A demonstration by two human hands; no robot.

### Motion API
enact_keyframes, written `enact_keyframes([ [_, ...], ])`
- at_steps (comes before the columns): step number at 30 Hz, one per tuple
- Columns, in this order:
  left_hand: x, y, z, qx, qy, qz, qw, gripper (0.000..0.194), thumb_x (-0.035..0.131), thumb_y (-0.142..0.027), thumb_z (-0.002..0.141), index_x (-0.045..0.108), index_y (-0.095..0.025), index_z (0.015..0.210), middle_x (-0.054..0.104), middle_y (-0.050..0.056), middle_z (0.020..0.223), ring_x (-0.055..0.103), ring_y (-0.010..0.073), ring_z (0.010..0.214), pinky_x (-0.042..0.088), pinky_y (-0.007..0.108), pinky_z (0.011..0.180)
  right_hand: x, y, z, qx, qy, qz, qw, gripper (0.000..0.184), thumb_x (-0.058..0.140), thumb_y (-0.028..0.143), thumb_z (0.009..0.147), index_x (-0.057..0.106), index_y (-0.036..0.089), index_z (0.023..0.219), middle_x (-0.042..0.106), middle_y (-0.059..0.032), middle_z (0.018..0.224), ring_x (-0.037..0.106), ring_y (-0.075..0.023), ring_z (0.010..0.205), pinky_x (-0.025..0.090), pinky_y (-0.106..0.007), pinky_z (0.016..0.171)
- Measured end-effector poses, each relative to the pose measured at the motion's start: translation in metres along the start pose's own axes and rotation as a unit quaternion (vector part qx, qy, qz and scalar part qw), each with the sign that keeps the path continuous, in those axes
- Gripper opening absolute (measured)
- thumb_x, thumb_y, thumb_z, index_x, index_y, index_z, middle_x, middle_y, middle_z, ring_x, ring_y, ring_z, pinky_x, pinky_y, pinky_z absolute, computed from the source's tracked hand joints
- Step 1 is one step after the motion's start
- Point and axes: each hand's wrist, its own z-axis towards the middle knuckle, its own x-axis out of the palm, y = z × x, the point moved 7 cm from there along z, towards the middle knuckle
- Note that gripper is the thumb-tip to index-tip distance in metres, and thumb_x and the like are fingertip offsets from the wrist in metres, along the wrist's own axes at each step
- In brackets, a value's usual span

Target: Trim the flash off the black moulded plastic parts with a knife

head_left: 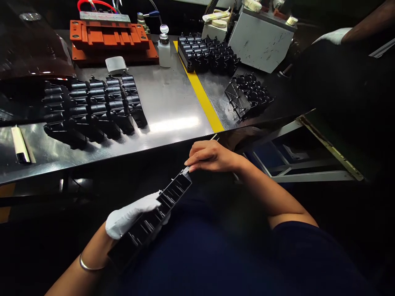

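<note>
My left hand [129, 218], in a white glove, is closed round a long black plastic moulded part [154, 220] with a row of small compartments, held over my lap below the table edge. My bare right hand [210, 157] pinches a thin metal tool [214, 137] like a small blade. The tool's tip touches the far end of the part at its upper corner. A thin bracelet sits on my left wrist.
A row of similar black parts [92, 107] lies on the shiny table [173, 102] at left. More black parts [208, 51] and another [247, 94] lie beyond a yellow stripe [202, 96]. An orange fixture [111, 39], a small bottle [164, 49] and a grey box [262, 39] stand at the back. Another person's arm [364, 26] shows top right.
</note>
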Motion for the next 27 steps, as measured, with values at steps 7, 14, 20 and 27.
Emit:
enact_keyframes([
  [7,-0.002,-0.008,0.003,0.064,-0.063,0.025,0.996,0.041,0.062,-0.053,0.078,0.062,-0.02,0.102,0.061,0.002,0.08,0.055,0.0152,0.066,0.046,0.027,0.058,0.01,-0.018,-0.012,0.155,-0.256,0.071,0.952,0.024,0.058,0.034,0.091,0.072,0.016,0.084,0.07,-0.0032,0.074,0.066,-0.0123,0.069,0.053,-0.023,0.065],
  [14,-0.006,-0.017,0.003,0.099,-0.13,0.103,0.981,0.034,0.056,-0.048,0.086,0.058,-0.023,0.109,0.058,0.004,0.103,0.052,0.0231,0.099,0.046,0.036,0.085,0.025,0.005,-0.011,0.135,-0.234,-0.058,0.961,0.019,0.054,0.021,0.092,0.071,0.015,0.087,0.075,-0.0055,0.086,0.071,-0.0145,0.077,0.055,-0.022,0.07],
  [20,0.0,-0.02,0.003,0.1,-0.131,0.099,0.981,0.045,0.056,-0.047,0.086,0.052,-0.023,0.123,0.059,0.006,0.114,0.051,0.0258,0.11,0.043,0.042,0.096,0.03,0.007,-0.01,0.14,-0.224,-0.101,0.959,0.024,0.051,0.024,0.094,0.071,0.015,0.082,0.075,-0.0055,0.081,0.07,-0.014,0.072,0.053,-0.022,0.067],
  [27,0.001,-0.024,0.004,0.095,-0.165,0.127,0.974,0.053,0.063,-0.052,0.079,0.053,-0.019,0.12,0.06,0.008,0.115,0.054,0.0286,0.109,0.044,0.046,0.095,0.029,0.011,-0.01,0.118,-0.165,-0.127,0.971,0.032,0.049,0.029,0.096,0.067,0.015,0.074,0.066,-0.0022,0.063,0.058,-0.01,0.055,0.044,-0.021,0.055],
])
